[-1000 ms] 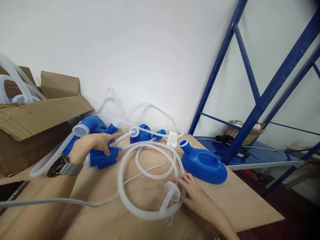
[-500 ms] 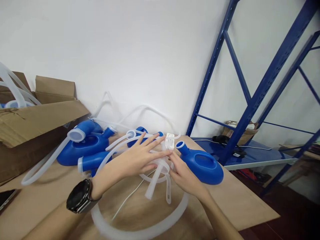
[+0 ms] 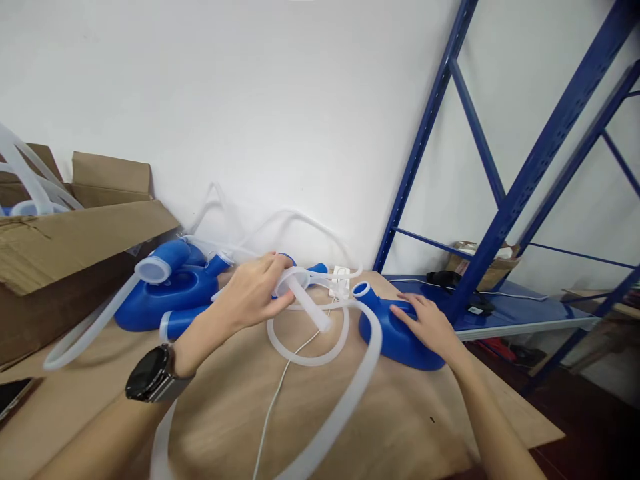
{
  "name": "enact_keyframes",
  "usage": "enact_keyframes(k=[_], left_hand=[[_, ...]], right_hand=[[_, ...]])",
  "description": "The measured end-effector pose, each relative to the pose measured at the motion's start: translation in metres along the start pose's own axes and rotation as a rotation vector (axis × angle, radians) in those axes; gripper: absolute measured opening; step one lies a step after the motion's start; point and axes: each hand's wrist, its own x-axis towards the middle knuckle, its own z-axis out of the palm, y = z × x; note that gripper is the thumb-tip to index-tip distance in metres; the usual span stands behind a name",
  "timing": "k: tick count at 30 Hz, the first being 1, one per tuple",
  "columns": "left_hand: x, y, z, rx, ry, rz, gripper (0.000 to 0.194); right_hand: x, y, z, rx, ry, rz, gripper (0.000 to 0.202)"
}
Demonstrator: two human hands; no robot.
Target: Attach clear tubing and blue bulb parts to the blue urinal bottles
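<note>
My left hand, with a dark watch on its wrist, pinches the rim of a translucent white cap that has a short tube stub pointing right. A long translucent hose loops over the table near it; where it joins the cap is hard to make out. To the right, a blue urinal bottle lies with its open neck toward the upper left. My right hand grips this bottle at its handle, fingers curled over the top; part of the grip is hidden.
More blue bottles and hoses crowd the left and back against the wall. A cardboard box with hoses stands far left, a phone in front. A white cable crosses the table. Blue shelving rises at right.
My hands have moved apart. The left has drawn back leftward, holding the cap; the right has moved right onto the blue bottle. The hose loop has shifted, and a hanging strap no longer shows.
</note>
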Motion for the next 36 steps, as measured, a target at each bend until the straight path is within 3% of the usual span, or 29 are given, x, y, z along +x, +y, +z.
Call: enact_keyframes(k=[3, 6, 8, 12, 17, 23, 26, 28, 30, 31, 36], left_hand=[[-0.002, -0.002, 0.005, 0.12, -0.047, -0.126, 0.053], [-0.007, -0.004, 0.013, 0.204, -0.172, -0.107, 0.076], [-0.01, -0.006, 0.018, 0.243, -0.237, -0.094, 0.069], [-0.009, -0.012, 0.019, 0.257, -0.304, -0.145, 0.053], [-0.001, -0.018, 0.006, 0.244, -0.33, -0.409, 0.067], [-0.002, -0.022, 0.001, 0.256, -0.59, -0.345, 0.07], [-0.003, -0.021, 0.004, 0.22, -0.625, -0.327, 0.07], [-0.003, -0.02, 0.004, 0.178, -0.61, -0.362, 0.071], [-0.002, -0.021, 0.002, 0.095, -0.593, -0.437, 0.071], [-0.002, -0.022, -0.001, 0.033, -0.583, -0.482, 0.072], [-0.003, -0.039, -0.017, -0.281, -0.563, -0.568, 0.072]], right_hand=[[-0.007, 0.029, 0.007, -0.063, -0.047, 0.007, 0.063], [-0.013, 0.028, 0.009, 0.029, -0.015, -0.028, 0.057], [-0.011, 0.019, 0.006, 0.108, 0.013, -0.038, 0.052], [0.008, -0.007, -0.014, 0.182, 0.176, -0.052, 0.051], [0.049, -0.058, -0.057, 0.117, 0.23, -0.262, 0.046], [0.084, -0.104, -0.105, -0.071, 0.505, -0.139, 0.05], [0.082, -0.122, -0.12, -0.112, 0.644, -0.116, 0.055], [0.077, -0.136, -0.124, -0.088, 0.692, -0.175, 0.055], [0.069, -0.151, -0.121, 0.006, 0.631, -0.275, 0.051], [0.066, -0.157, -0.116, 0.061, 0.533, -0.33, 0.047], [0.054, -0.156, -0.062, 0.273, -0.282, -0.504, 0.041]])
